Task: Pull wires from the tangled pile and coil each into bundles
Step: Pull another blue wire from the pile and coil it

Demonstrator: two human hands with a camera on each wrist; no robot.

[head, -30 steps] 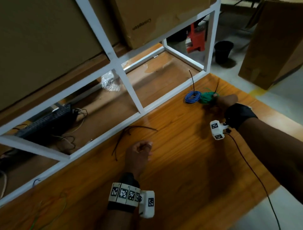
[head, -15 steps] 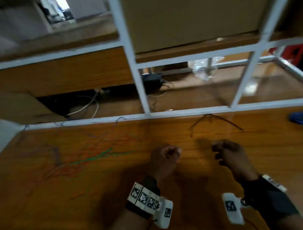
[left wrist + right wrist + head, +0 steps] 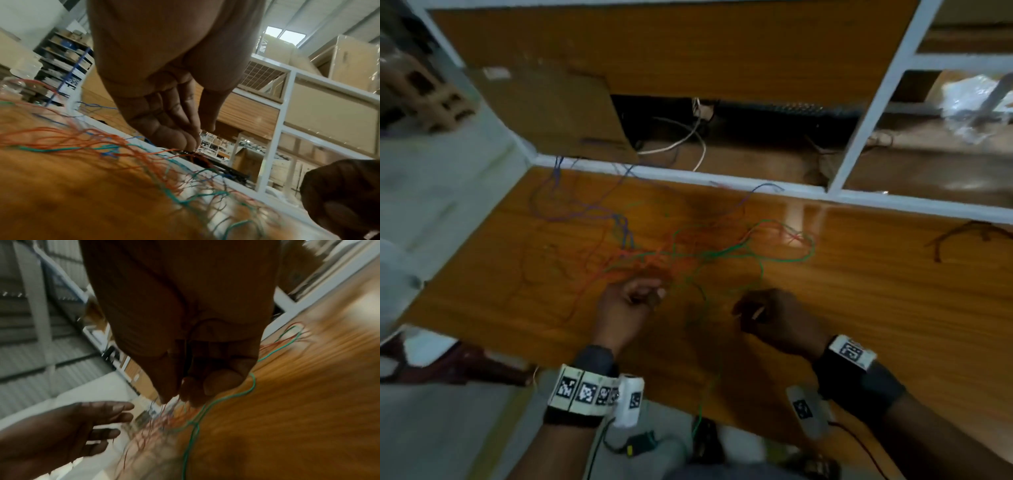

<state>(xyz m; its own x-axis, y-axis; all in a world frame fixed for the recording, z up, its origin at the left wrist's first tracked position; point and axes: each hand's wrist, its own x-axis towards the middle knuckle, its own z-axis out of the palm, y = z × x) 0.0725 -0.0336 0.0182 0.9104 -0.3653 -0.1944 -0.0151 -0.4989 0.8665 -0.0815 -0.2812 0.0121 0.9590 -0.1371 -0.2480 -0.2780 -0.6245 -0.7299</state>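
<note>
Here both hands (image 3: 631,305) hover over the tangled wires (image 3: 681,253).

The person's left hand (image 3: 626,311) and right hand (image 3: 774,318) are bare. Each wrist is wearing a dark band (image 3: 859,380) carrying white black-patterned marker tags (image 3: 585,390) and a small white camera unit (image 3: 630,401) trailing a thin cable.

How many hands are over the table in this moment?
2. The left hand is at the near edge of the tangled wire pile; the right hand is just to its right. No other hands show.
</note>
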